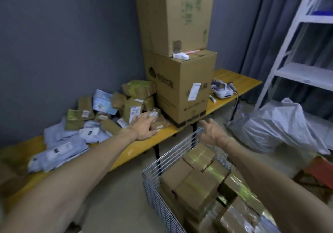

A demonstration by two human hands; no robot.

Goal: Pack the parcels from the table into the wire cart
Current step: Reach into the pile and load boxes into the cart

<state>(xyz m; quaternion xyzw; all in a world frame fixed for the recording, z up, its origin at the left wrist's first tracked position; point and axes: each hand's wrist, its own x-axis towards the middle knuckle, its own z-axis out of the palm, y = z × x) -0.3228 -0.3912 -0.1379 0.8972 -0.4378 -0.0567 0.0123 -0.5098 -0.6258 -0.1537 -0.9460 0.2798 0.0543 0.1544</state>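
Observation:
A heap of brown taped parcels (pixel 133 99) and pale grey mailer bags (pixel 68 139) lies on the yellow table (pixel 137 151). My left hand (pixel 144 126) reaches over the table's front part, fingers straight, touching a small flat brown parcel (pixel 160 123) at the foot of the heap. My right hand (pixel 212 132) hovers with relaxed fingers above the far corner of the wire cart (pixel 156 168), holding nothing. The cart stands in front of the table and holds several brown boxes (pixel 194 184).
Two large cardboard boxes (pixel 182 86) are stacked on the table to the right of the heap. A white handheld device (pixel 222 89) lies beyond them. A white metal shelf (pixel 302 52) and a grey plastic bag (pixel 275 124) stand at the right, a red stool (pixel 319 175) below them.

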